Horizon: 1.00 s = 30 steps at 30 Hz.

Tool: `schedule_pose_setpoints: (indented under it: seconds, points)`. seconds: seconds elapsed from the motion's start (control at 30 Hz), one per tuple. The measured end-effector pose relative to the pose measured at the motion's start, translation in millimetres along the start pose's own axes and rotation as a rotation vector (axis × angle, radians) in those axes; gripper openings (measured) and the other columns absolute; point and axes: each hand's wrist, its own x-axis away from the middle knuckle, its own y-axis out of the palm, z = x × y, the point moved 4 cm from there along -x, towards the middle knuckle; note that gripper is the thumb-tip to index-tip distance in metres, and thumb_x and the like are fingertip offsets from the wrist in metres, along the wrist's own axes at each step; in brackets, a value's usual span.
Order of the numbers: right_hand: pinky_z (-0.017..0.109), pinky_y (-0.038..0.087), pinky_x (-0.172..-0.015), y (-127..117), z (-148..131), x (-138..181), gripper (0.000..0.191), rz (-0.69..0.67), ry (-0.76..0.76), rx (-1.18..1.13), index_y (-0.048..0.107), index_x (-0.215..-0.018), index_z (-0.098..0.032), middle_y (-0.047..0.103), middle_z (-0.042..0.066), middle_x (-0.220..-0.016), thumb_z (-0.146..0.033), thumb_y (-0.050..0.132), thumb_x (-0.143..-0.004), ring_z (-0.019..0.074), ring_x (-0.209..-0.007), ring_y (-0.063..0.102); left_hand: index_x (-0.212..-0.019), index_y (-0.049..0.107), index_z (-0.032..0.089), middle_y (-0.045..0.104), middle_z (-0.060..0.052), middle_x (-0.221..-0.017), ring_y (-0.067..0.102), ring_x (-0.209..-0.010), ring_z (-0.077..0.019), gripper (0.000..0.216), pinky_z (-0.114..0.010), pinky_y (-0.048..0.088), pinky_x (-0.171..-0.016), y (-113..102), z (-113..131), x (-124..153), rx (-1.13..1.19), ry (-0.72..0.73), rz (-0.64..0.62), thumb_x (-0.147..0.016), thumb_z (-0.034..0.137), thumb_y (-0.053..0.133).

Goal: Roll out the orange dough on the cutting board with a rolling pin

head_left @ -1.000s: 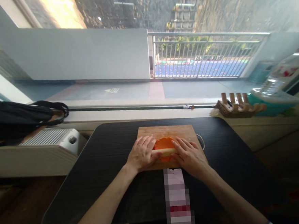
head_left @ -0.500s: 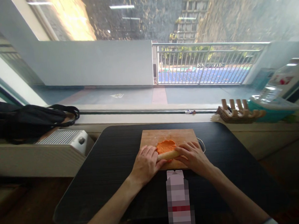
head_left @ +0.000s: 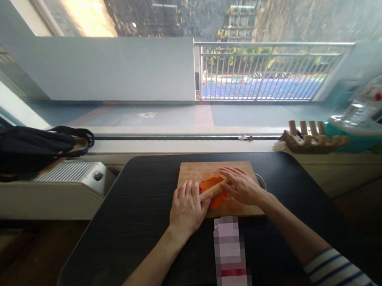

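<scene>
A wooden rolling pin (head_left: pixel 213 190) lies slantwise across a flattened piece of orange dough (head_left: pixel 218 200), its right end farther from me. Both rest on a wooden cutting board (head_left: pixel 189 171). At the pin's left end, my left hand (head_left: pixel 187 204) is closed over it, fingers pointing away. My right hand (head_left: pixel 241 185) grips the other end, its fingers reaching over toward the far side of the board. The pin's ends are hidden beneath my palms and fingers. Orange dough shows on both sides of the pin.
The board sits on a black table (head_left: pixel 135 194); a metal handle (head_left: pixel 261 180) sticks out at its right. On the sill are a black bag (head_left: pixel 31 147), a wooden rack-like object (head_left: pixel 311 139) and a teal container (head_left: pixel 357 135). A pixelated pinkish item (head_left: pixel 230 245) lies nearest me.
The rolling pin has moved away from me over the dough and turned, its right end now farther off. My right hand has moved forward with it. The view has shifted slightly.
</scene>
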Motion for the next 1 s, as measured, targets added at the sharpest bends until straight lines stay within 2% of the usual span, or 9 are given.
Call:
schedule_pose_setpoints:
  seconds: [0.13, 0.27, 0.47, 0.83, 0.9, 1.0]
  points:
    - [0.041, 0.031, -0.11, 5, 3, -10, 0.045, -0.028, 0.065, -0.022, 0.05, -0.133, -0.015, 0.052, 0.01, -0.139, -0.04, 0.038, -0.097, 0.0204, -0.132, 0.042, -0.127, 0.052, 0.013, 0.059, -0.019, -0.128, 0.052, -0.121, -0.0326, 0.059, -0.048, 0.041, -0.098, -3, -3, -9, 0.017, 0.004, -0.035, -0.092, 0.056, 0.032]
    - [0.039, 0.032, -0.109, 8, 5, -17, 0.045, -0.047, 0.06, -0.027, 0.051, -0.132, -0.017, 0.054, 0.008, -0.137, -0.041, 0.036, -0.098, 0.0195, -0.131, 0.043, -0.125, 0.053, 0.016, 0.06, -0.015, -0.127, 0.053, -0.119, -0.0309, 0.056, -0.045, 0.041, -0.096, -3, -4, -12, 0.029, 0.005, -0.047, -0.093, 0.056, 0.031]
    - [0.039, 0.033, -0.108, 7, 4, -24, 0.042, -0.058, 0.054, 0.013, 0.054, -0.129, -0.02, 0.055, 0.008, -0.136, -0.041, 0.036, -0.098, 0.0202, -0.13, 0.045, -0.122, 0.055, 0.013, 0.062, -0.016, -0.123, 0.055, -0.115, -0.0299, 0.056, -0.046, 0.044, -0.093, -2, -8, -16, 0.042, 0.001, -0.06, -0.094, 0.054, 0.031]
    - [0.038, 0.033, -0.108, 7, -3, -38, 0.038, -0.043, 0.049, 0.11, 0.06, -0.121, -0.023, 0.058, 0.005, -0.132, -0.035, 0.031, -0.099, 0.0202, -0.128, 0.046, -0.108, 0.061, 0.013, 0.068, -0.013, -0.11, 0.062, -0.104, -0.0269, 0.043, -0.043, 0.048, -0.087, 2, -20, -27, 0.044, -0.026, -0.034, -0.096, 0.044, 0.033]
    - [0.038, 0.033, -0.107, 6, -5, -36, 0.039, -0.032, 0.043, 0.127, 0.061, -0.12, -0.022, 0.058, 0.005, -0.132, -0.034, 0.029, -0.1, 0.0205, -0.128, 0.046, -0.106, 0.063, 0.014, 0.068, -0.012, -0.112, 0.061, -0.106, -0.0264, 0.042, -0.042, 0.048, -0.089, 2, -19, -27, 0.045, -0.018, -0.044, -0.096, 0.042, 0.033]
    - [0.04, 0.03, -0.109, 7, -6, -21, 0.043, -0.006, 0.067, 0.132, 0.055, -0.128, -0.019, 0.052, 0.008, -0.139, -0.037, 0.028, -0.1, 0.0219, -0.132, 0.042, -0.111, 0.064, 0.015, 0.063, -0.014, -0.123, 0.057, -0.116, -0.0286, 0.042, -0.046, 0.044, -0.096, 0, -11, -20, 0.003, 0.027, -0.056, -0.096, 0.04, 0.034]
